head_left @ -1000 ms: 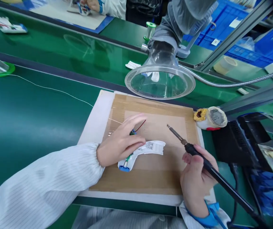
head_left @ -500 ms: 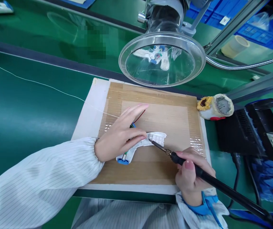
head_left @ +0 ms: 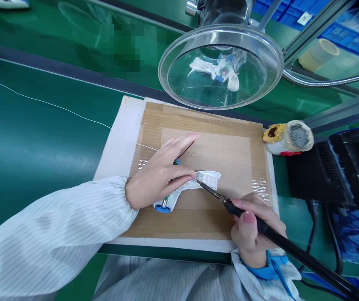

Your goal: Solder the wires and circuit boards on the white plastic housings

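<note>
My left hand [head_left: 160, 175] presses a small white plastic housing [head_left: 209, 179] with a blue end onto a brown work board [head_left: 226, 150], thumb and forefinger pinched at a thin solder wire [head_left: 57, 107]. A red lead pokes out beyond its fingers. My right hand [head_left: 255, 228] is closed around a black soldering iron [head_left: 261, 225]. The iron's tip touches the housing right beside my left thumb.
A clear round fume hood [head_left: 220, 67] on a flexible hose hangs over the board's far edge. A tip-cleaning sponge holder [head_left: 288, 137] and a black soldering station [head_left: 324, 171] stand to the right. Green conveyor belt [head_left: 41, 138] lies left; a tape roll [head_left: 319, 53] at back right.
My right hand brought the iron's tip down from mid-air to the housing by my left thumb, and it stays there. My view has shifted closer over the board.
</note>
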Demonstrator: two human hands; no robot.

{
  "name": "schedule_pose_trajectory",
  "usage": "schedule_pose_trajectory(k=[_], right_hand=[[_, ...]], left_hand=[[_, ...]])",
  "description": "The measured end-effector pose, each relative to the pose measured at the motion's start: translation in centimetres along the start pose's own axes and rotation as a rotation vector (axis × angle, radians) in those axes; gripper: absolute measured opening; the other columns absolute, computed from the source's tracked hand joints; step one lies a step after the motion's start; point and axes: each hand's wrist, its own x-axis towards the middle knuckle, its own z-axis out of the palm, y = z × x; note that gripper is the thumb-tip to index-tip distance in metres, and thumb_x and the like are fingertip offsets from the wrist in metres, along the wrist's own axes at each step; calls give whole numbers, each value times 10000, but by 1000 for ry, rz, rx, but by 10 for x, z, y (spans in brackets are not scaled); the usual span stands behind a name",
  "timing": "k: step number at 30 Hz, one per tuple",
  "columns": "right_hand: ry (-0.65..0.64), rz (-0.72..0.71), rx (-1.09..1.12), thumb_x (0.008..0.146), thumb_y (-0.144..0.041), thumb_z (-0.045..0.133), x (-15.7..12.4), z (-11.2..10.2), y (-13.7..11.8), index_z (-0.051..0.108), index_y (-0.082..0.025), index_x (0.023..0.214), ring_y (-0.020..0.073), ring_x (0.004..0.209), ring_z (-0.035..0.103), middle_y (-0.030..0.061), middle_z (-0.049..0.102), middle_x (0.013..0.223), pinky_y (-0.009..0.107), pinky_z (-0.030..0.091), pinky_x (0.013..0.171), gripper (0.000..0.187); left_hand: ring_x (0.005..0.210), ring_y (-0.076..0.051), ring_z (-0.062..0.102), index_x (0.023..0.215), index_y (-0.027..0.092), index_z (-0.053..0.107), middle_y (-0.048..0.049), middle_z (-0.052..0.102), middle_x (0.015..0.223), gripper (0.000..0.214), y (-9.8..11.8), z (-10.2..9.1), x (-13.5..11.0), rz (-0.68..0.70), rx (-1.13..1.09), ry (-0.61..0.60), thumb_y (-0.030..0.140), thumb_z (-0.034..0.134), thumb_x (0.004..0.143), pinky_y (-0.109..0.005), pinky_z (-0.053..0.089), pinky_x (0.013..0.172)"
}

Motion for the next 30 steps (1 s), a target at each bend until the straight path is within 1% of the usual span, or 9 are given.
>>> schedule_pose_trajectory(k=[5, 9, 13, 16, 22, 24, 26, 28, 30], right_hand=[[67, -91, -6, 1102, -214, 616, 4, 5, 0, 787, -225, 1045, 155, 560, 623, -15, 730, 725, 331, 463, 523, 180], [134, -84, -11, 1120, -307, 597, 5, 4, 2, 778, -241, 991, 176, 543, 606, -14, 658, 662, 356, 460, 513, 232], [314, -38, 40, 1115, -367, 625, 8, 10, 6, 781, -245, 971, 166, 497, 513, -27, 568, 609, 342, 390, 480, 246], [431, -9, 33, 1106, -434, 665, 11, 17, 8, 787, -252, 942, 158, 474, 451, -40, 522, 584, 353, 358, 501, 274], [439, 60, 23, 1110, -460, 686, 11, 20, 8, 801, -257, 972, 155, 471, 494, -32, 626, 635, 354, 360, 491, 271], [434, 61, 24, 1115, -446, 684, 10, 19, 8, 807, -249, 967, 143, 456, 492, -34, 634, 633, 344, 359, 474, 276], [418, 74, 13, 1123, -432, 672, 8, 18, 8, 812, -240, 942, 135, 436, 487, -40, 612, 605, 335, 366, 457, 298], [369, 104, 2, 1133, -420, 654, 5, 15, 9, 816, -237, 928, 132, 427, 496, -41, 597, 588, 322, 363, 434, 319], [290, 126, 5, 1139, -414, 644, 2, 12, 9, 823, -239, 951, 127, 435, 515, -39, 615, 599, 306, 368, 422, 313]], left_hand=[[1613, -338, 570, 1122, 214, 817, -168, 529, 1751, 161, 2, -10, 2, -45, 17, 92, 121, 688, 1098, -662, 428, 1381], [1296, -220, 790, 1148, 244, 796, -55, 828, 1260, 193, 1, -25, 7, -121, 14, 198, 104, 669, 1104, -575, 451, 1399], [969, -175, 835, 1109, 235, 774, 1, 861, 1049, 126, 3, -31, 12, -196, 4, 276, 146, 686, 1099, -543, 534, 1347], [975, -167, 839, 1066, 235, 756, -11, 863, 1059, 130, 19, -19, 12, -130, -77, 198, 161, 666, 1124, -520, 496, 1383], [973, -107, 813, 999, 180, 748, -15, 818, 920, 310, 52, 6, 10, 183, -162, -2, 80, 508, 1167, -311, 441, 1403], [1055, -146, 813, 1018, 187, 753, -38, 817, 978, 228, 43, 1, 10, 136, -115, 29, 106, 584, 1147, -388, 506, 1373], [1259, -228, 782, 1032, 195, 761, -105, 809, 1211, 146, 27, -9, 10, 36, -30, 93, 121, 662, 1108, -546, 527, 1347], [1465, -327, 685, 1025, 198, 779, -163, 707, 1501, 120, 12, -17, 9, -55, 56, 119, 122, 700, 1073, -674, 480, 1345], [1586, -381, 584, 1021, 201, 801, -176, 579, 1679, 134, 3, -19, 7, -91, 81, 88, 126, 698, 1064, -723, 427, 1361]])
